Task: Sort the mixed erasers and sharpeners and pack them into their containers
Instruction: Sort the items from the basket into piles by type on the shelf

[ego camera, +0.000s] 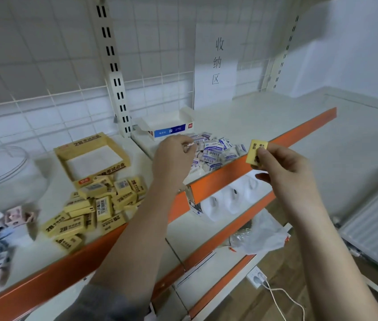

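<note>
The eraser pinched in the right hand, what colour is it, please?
Yellow eraser with dark print, head view.

Left forearm extended up and forward from lower centre, grey sleeve (104, 304) pushed back near the elbow. Left hand (173, 158) seen from the back, wrist slightly flexed, fingers curled inward; something small and pale is pinched at the fingertips (189, 145), too blurred to be identified. Right forearm raised from the lower right corner, bare. Right hand (285, 174) held higher and well apart from the left, small yellow rectangular eraser (256, 154) pinched between thumb and forefinger, remaining fingers loosely curled below it.
</note>
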`<state>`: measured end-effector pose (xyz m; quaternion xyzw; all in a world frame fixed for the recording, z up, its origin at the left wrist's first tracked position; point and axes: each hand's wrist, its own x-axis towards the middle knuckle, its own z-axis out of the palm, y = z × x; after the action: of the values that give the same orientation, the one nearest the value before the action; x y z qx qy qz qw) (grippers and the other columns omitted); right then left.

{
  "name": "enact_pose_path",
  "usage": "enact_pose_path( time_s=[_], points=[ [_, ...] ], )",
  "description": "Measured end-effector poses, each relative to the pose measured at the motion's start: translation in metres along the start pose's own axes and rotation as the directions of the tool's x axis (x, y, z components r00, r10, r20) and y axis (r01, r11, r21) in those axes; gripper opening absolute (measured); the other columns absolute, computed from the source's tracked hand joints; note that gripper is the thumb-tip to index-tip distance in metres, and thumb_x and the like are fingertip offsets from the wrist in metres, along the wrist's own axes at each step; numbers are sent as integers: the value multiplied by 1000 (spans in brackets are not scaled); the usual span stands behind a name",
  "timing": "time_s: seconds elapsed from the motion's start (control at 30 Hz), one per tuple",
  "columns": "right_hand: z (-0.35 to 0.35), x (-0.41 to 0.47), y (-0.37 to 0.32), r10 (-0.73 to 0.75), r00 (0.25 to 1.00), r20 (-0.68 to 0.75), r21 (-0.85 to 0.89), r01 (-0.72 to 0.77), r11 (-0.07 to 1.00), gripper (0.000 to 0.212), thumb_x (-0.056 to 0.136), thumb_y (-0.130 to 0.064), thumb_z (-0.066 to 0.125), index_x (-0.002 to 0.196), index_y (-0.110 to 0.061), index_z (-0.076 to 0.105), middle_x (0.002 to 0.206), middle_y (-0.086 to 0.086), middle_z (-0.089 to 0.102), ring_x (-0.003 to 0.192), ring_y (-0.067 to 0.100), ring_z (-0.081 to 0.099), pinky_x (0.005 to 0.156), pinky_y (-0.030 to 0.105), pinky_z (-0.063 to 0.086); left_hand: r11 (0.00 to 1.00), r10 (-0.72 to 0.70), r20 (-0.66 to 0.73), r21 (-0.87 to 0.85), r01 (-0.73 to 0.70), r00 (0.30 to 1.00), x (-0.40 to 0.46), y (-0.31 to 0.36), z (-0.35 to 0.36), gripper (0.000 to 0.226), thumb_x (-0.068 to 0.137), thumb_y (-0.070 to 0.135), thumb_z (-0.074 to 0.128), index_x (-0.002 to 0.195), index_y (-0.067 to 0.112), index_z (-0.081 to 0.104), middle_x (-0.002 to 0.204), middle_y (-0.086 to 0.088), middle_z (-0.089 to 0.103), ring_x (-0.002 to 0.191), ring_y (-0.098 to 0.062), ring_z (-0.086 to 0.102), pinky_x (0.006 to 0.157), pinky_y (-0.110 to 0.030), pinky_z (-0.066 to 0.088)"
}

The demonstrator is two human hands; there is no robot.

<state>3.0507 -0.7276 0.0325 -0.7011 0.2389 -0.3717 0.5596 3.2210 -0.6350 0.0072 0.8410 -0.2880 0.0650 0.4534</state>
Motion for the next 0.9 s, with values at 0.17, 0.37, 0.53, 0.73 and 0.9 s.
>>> enact_pose_path(
  time_s=[0.17,0.37,0.53,0.73,0.9],
  points=[
    [36,2,1,-20,985,173,-17,23,1000,22,93,-12,55,83,-26,68,79,21,66,70,15,55,69,31,45,994,-46,-80,100,54,996,-29,-26,-60,20,90,20,58,104,14,70,103,-1,70,89,-13,63,86,-29,49],
    [103,3,6,-26,908,418,-60,56,997,16,89,-13,62,105,-12,67,62,-2,58,59,6,53,55,12,42,939,-229,-170,221,263,959,-82,-39,-126,21,90,23,58,107,20,69,109,0,67,94,-17,61,80,-26,46],
    [148,-13,-4,-84,669,739,-166,302,939,24,90,-21,62,114,-23,66,79,-3,67,69,7,62,62,10,45,869,-301,-276,315,381,913,-135,-58,-175,19,87,22,61,104,19,71,103,-4,69,94,-16,61,73,-21,35],
    [177,-30,-15,-25,464,885,-292,597,747,30,95,-21,55,124,-25,61,108,-7,56,97,9,52,74,3,37,831,-319,-374,332,447,871,-170,-70,-221,19,85,16,62,100,22,73,99,-2,70,87,-17,62,70,-21,35],
    [181,-42,-15,17,526,850,-415,650,636,29,93,-18,56,120,-25,65,129,-2,59,117,16,52,98,25,39,873,-256,-417,287,394,872,-170,-82,-254,18,86,15,61,99,15,73,100,-4,70,77,-13,58,68,-18,36]
  ],
)
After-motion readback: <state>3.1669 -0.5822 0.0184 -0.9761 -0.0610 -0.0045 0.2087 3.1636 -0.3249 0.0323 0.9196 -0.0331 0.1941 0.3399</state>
